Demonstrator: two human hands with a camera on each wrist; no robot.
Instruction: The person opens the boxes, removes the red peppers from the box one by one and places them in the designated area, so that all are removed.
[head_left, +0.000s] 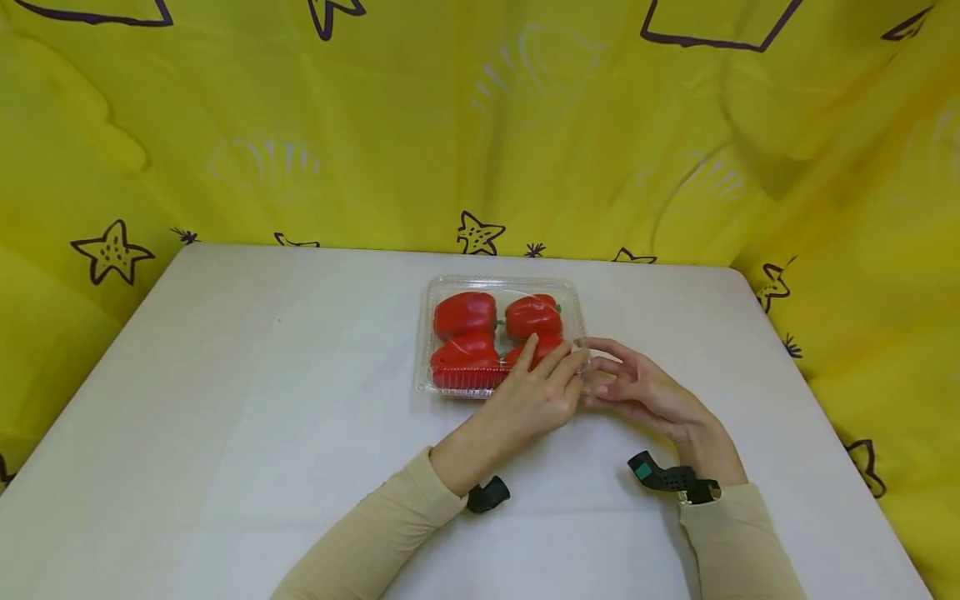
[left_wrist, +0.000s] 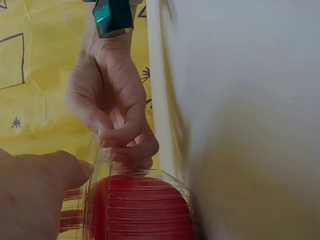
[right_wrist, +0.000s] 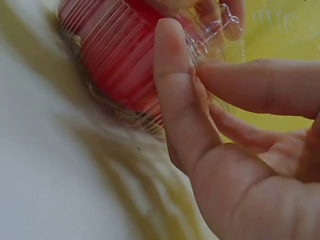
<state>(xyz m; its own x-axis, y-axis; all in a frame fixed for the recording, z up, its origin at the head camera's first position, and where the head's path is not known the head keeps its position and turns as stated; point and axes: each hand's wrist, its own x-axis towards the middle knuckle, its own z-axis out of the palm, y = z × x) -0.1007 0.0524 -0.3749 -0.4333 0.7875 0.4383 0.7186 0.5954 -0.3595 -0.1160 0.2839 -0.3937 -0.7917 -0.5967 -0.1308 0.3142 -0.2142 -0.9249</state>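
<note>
A clear plastic clamshell box (head_left: 423, 333) lies closed on the table with several red bell peppers (head_left: 465, 315) inside. My left hand (head_left: 536, 396) reaches over its front right corner, fingers stretched across the lid, partly covering one pepper. In the left wrist view, the thumb (left_wrist: 75, 172) of that hand lies against the box's rim. At the right side, my right hand (head_left: 652, 392) pinches the rim between thumb and fingers. The right wrist view shows this thumb (right_wrist: 172, 65) up close beside the ribbed clear wall (right_wrist: 120, 55), red showing through it.
The box stands near the middle of a white-covered table (head_left: 225, 400). A yellow curtain (head_left: 390, 150) with drawn starfish hangs along the back and both sides. Black bands with camera mounts (head_left: 667, 477) sit at the wrists, below beige sleeves (head_left: 375, 533).
</note>
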